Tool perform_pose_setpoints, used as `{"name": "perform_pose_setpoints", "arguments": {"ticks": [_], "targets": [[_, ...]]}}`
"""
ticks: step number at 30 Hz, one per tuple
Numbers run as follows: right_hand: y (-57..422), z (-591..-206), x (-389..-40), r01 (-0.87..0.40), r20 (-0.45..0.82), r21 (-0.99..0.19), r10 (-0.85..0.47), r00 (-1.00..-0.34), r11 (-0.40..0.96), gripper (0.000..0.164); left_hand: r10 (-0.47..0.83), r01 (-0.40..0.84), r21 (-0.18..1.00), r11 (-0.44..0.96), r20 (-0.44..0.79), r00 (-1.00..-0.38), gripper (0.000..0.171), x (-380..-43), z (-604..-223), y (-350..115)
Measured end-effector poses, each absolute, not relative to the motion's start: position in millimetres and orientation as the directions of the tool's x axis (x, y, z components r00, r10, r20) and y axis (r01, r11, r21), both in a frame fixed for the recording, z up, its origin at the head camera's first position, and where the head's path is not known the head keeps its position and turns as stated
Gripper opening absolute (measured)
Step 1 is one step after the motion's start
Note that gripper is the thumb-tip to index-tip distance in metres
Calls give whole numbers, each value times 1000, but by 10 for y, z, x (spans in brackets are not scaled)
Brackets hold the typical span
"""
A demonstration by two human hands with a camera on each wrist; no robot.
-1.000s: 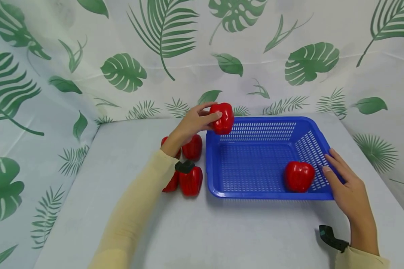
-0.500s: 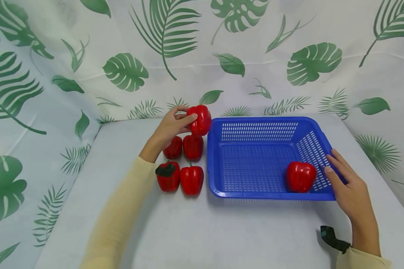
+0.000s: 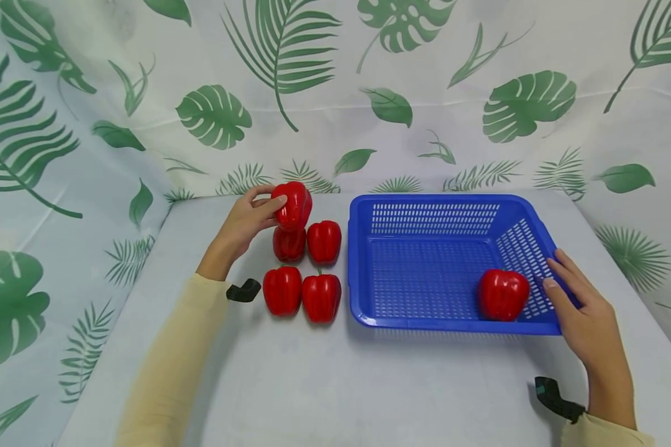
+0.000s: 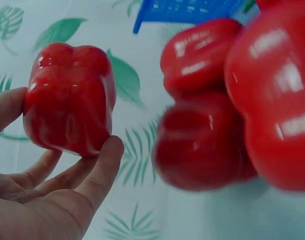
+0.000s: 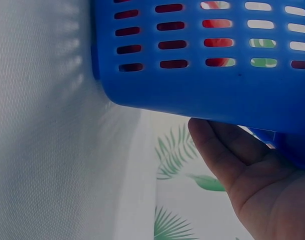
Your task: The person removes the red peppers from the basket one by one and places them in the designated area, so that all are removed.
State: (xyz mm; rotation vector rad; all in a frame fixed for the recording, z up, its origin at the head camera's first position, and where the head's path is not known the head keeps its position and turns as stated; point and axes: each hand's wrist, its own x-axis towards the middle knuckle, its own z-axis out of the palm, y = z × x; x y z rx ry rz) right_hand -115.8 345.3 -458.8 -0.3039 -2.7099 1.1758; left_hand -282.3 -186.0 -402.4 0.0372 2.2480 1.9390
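My left hand [image 3: 245, 225] grips a red bell pepper [image 3: 293, 205], raised above the back of a group of other red bell peppers. In the left wrist view, thumb and fingers [image 4: 108, 159] press on the sides of that pepper [image 4: 70, 100]. Beneath and in front of it on the table are the back-left pepper [image 3: 289, 247], back-right pepper [image 3: 324, 242], front-left pepper [image 3: 282, 292] and front-right pepper [image 3: 321, 299]. My right hand [image 3: 589, 323] holds the right rim of a blue plastic basket [image 3: 453, 325]. One red pepper [image 3: 503, 295] lies in the basket's front right corner.
The white table [image 3: 414, 391] carries everything. A leaf-print cloth [image 3: 313, 136] hangs behind and at both sides. The basket's slotted wall [image 5: 192, 90] fills the upper right wrist view. Black wrist mounts [image 3: 243, 290] stick out at both sleeves.
My left hand has moved left with the pepper, from over the basket's back left corner to over the back-left pepper. My right hand stays on the basket rim.
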Motion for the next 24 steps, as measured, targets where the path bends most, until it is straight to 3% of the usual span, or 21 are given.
{"name": "perform_pose_setpoints", "arguments": {"ticks": [24], "targets": [[3447,-4598,-1163,127,73,-732,262,-962,669,59,-3,-213,958,190,-216,-976,71,-2630,-4382,-2582]]}}
